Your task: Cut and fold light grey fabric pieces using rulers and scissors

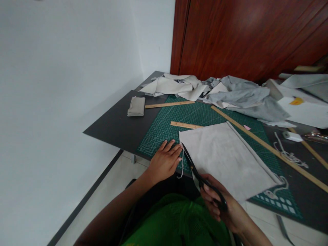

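A pale fabric piece (225, 157) with a folded right edge lies on the green cutting mat (151, 136). My left hand (165, 162) rests palm down on the mat, fingers spread, its fingertips at the fabric's left corner. My right hand (215, 198) grips black scissors (192, 166) by the handles, their tips close to that corner beside my left fingers. A white cord (182, 165) hangs down from the corner past the table's front edge. More cord (278, 189) lies at the fabric's lower right corner.
Wooden rulers (170, 104) lie on and around the mat. Folded cloth (136, 106) sits on the dark table (110, 126) at left. Crumpled fabric (241, 94) is heaped at the back. A small white box (292, 136) and loose cord (290, 156) lie at right.
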{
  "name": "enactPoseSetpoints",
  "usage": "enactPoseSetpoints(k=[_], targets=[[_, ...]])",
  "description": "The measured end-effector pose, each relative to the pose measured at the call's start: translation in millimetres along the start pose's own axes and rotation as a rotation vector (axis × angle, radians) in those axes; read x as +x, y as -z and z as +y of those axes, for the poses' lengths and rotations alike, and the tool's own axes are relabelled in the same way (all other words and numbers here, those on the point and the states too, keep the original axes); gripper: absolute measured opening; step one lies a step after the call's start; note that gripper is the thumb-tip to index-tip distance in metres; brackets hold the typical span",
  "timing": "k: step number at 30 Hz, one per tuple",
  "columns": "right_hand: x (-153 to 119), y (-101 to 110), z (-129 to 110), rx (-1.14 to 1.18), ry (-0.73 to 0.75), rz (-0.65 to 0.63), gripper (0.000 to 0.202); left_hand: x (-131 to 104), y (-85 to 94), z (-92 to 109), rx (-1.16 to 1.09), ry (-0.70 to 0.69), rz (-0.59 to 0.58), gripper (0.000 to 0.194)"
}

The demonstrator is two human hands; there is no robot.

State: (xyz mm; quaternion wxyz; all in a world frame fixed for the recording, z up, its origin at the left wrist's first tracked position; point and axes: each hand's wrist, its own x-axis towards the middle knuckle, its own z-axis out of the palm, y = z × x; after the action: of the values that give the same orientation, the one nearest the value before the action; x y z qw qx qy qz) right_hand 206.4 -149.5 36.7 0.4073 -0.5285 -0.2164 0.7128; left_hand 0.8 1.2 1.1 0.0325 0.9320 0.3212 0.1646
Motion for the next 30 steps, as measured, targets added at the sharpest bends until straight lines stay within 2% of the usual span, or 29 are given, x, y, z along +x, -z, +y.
enactPoseSetpoints(k=[11,30], targets=[[2.4,-5.5,6.5,-0.167,0.057,0.022,0.068,-0.5,0.4,0.4,0.016,-0.011,0.011,0.046],[-1.7,-7.7,7.2,-0.184,0.05,0.04,0.066,-1.3,-2.0,-0.3,0.028,-0.018,0.013,0.046]])
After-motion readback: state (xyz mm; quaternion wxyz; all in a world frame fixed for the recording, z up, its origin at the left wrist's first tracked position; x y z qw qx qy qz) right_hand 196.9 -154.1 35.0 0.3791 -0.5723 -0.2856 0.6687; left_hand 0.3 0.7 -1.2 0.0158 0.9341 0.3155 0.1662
